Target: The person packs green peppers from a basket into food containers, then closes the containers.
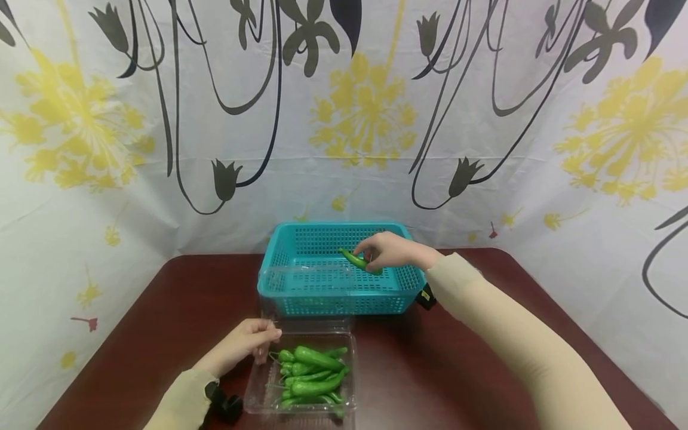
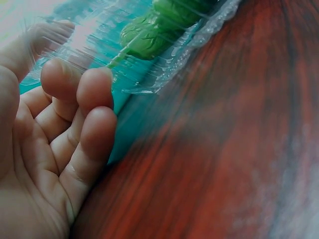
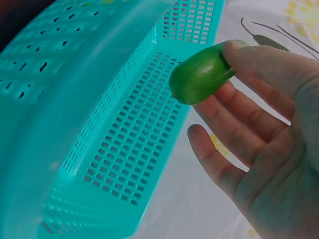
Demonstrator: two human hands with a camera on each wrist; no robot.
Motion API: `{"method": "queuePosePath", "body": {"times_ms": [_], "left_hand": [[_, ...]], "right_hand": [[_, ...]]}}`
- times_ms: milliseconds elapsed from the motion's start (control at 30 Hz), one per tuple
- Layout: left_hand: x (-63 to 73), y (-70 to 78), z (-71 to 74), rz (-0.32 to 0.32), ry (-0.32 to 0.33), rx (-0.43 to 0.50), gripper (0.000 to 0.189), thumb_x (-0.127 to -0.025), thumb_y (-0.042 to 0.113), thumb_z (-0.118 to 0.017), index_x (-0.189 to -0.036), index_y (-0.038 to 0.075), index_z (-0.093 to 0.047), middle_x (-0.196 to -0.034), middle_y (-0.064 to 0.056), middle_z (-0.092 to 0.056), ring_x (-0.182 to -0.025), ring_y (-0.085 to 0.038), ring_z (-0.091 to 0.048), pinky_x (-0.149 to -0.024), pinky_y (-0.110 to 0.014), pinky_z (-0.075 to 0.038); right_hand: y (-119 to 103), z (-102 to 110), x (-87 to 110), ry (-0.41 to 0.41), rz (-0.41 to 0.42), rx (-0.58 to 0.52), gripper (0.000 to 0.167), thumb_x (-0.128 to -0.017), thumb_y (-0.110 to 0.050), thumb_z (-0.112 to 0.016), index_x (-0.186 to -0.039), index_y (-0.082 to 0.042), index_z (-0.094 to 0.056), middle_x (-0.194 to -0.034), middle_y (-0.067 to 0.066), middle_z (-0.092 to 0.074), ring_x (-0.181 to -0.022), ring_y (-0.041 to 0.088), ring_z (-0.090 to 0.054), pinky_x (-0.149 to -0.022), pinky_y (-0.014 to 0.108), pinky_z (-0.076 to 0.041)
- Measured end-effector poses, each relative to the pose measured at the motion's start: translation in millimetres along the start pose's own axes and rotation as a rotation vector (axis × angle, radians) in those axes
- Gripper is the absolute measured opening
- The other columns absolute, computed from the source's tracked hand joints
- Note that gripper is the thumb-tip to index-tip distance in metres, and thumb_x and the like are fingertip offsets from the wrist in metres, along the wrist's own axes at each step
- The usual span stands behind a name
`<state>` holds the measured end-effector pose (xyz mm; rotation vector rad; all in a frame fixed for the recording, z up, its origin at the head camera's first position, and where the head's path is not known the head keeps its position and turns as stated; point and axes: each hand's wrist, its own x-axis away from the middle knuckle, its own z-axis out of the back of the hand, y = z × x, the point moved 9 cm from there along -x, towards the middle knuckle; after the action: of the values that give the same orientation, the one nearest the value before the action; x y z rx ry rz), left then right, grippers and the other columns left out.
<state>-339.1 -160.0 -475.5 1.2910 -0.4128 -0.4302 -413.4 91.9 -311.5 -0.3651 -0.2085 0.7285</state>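
Note:
A green chili pepper (image 1: 352, 259) is pinched between the thumb and fingers of my right hand (image 1: 391, 249), above the turquoise basket (image 1: 279, 239). In the right wrist view, the blunt end of this pepper (image 3: 199, 77) points out over the basket's perforated floor (image 3: 130, 134). Nearer to me, a clear plastic box (image 1: 257, 391) holds several green peppers (image 1: 317, 388). My left hand (image 1: 244, 341) pinches the box's upper left edge. From the left wrist, my thumb and fingertips show at the clear plastic (image 2: 172, 74), with a pepper (image 2: 144, 39) behind it.
The box's clear lid (image 1: 306, 325) stands open toward the basket and overlaps its front. Dark red-brown table (image 1: 177, 310) lies beneath everything. A white cloth with flower prints (image 1: 371, 197) hangs behind and along the sides.

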Motion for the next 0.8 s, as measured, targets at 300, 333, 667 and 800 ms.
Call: {"method": "queuePosePath", "body": {"times_ms": [300,333,667,800], "left_hand": [[-0.5,2.3,1.0,0.000,0.019,-0.033,0.040,-0.097,0.026,-0.061,-0.087,-0.012,-0.053,-0.057,-0.001,-0.048,-0.055,-0.019,-0.056,-0.061,-0.040,-0.053],[-0.7,2.6,1.3,0.002,0.018,-0.034,0.041,-0.097,0.026,-0.061,-0.087,-0.013,-0.053,-0.057,-0.001,-0.048,-0.055,-0.019,-0.055,-0.061,-0.040,-0.053],[-2.4,0.5,3.4,0.021,0.029,-0.034,0.039,-0.096,0.028,-0.061,-0.081,-0.007,-0.052,-0.058,-0.002,-0.047,-0.055,-0.017,-0.052,-0.061,-0.039,-0.052],[-2.1,0.0,3.2,0.020,0.023,-0.024,0.040,-0.096,0.029,-0.062,-0.082,-0.008,-0.052,-0.058,-0.001,-0.046,-0.055,-0.017,-0.051,-0.061,-0.039,-0.052]], "right_hand": [[7.1,4.9,16.7,0.037,-0.037,-0.094,0.042,-0.089,-0.009,-0.068,-0.130,-0.010,-0.060,-0.103,0.003,-0.066,-0.092,0.015,-0.065,-0.078,0.035,-0.053],[7.6,5.8,18.2,0.039,-0.038,-0.103,0.043,-0.089,-0.009,-0.068,-0.131,-0.009,-0.060,-0.104,0.003,-0.066,-0.093,0.015,-0.065,-0.079,0.035,-0.053],[1.5,13.5,32.2,0.071,-0.023,-0.130,0.041,-0.088,-0.010,-0.069,-0.129,-0.010,-0.061,-0.102,0.003,-0.066,-0.092,0.015,-0.066,-0.078,0.035,-0.053],[-2.3,15.8,37.1,0.076,-0.031,-0.141,0.042,-0.089,-0.010,-0.070,-0.130,-0.011,-0.060,-0.103,0.003,-0.066,-0.090,0.013,-0.065,-0.077,0.035,-0.053]]}}
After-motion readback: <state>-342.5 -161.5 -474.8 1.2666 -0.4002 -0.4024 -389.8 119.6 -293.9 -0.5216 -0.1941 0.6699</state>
